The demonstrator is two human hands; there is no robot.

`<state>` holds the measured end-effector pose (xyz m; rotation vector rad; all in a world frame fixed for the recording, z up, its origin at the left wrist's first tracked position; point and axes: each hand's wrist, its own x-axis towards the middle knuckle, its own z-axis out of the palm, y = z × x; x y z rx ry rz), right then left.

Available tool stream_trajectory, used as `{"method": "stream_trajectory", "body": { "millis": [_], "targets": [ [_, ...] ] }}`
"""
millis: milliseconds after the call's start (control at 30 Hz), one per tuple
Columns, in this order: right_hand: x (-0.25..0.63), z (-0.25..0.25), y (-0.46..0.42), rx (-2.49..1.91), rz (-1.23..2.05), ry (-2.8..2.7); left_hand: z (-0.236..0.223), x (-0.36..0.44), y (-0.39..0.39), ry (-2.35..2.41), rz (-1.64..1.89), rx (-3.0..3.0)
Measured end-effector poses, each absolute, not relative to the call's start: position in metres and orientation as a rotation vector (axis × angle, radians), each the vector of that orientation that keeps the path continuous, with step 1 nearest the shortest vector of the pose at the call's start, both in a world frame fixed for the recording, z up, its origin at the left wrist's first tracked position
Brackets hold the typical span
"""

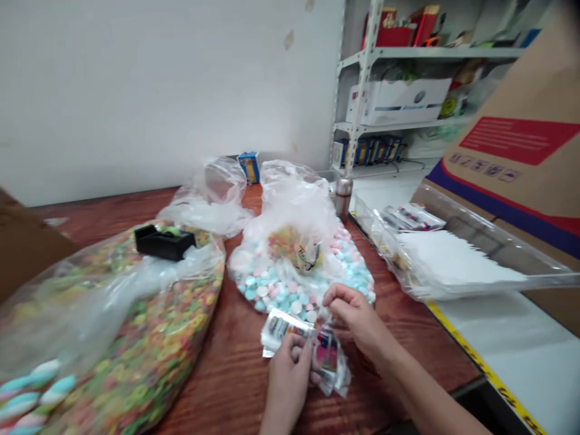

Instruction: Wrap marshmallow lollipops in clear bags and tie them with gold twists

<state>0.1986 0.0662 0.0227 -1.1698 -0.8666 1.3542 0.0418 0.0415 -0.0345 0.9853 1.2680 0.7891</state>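
Note:
My left hand (289, 371) is closed on a bunch of small printed plastic packets (286, 327), thumb on top, just above the table's front part. More clear and pink packets (327, 353) fan out to the right of its fingers. Close above these, my right hand (351, 309) has its fingertips pinched together; whatever lies between them is too small and blurred to make out. Right behind both hands rests a big clear bag of pastel blue, pink and white candies (281, 294). On top of it lies a smaller bag of colourful candy rings (284, 243).
A large bag of candy rings (181, 341) fills the left, with a black tape dispenser (165, 241) on it and striped marshmallow twists (34, 396) in front. At right stands a clear plastic tray (480, 290) of white cards beside a cardboard box (521, 145). A metal flask (343, 196) stands behind.

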Motion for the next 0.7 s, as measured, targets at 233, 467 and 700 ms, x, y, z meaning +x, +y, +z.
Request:
{"method": "stream_trajectory", "body": {
  "millis": [233,467,700],
  "targets": [
    [0.216,-0.004,0.061,-1.153,1.272,-0.689,-0.036,0.038,0.049,1.225,0.757,0.807],
    [0.229,0.026,0.032,-0.972,1.109,-0.596,-0.025,0.037,0.046,1.249,0.791,0.752],
    [0.206,0.040,0.014,-0.778,1.225,-0.703,-0.012,0.050,0.009,0.971,0.830,0.913]
  ]
}}
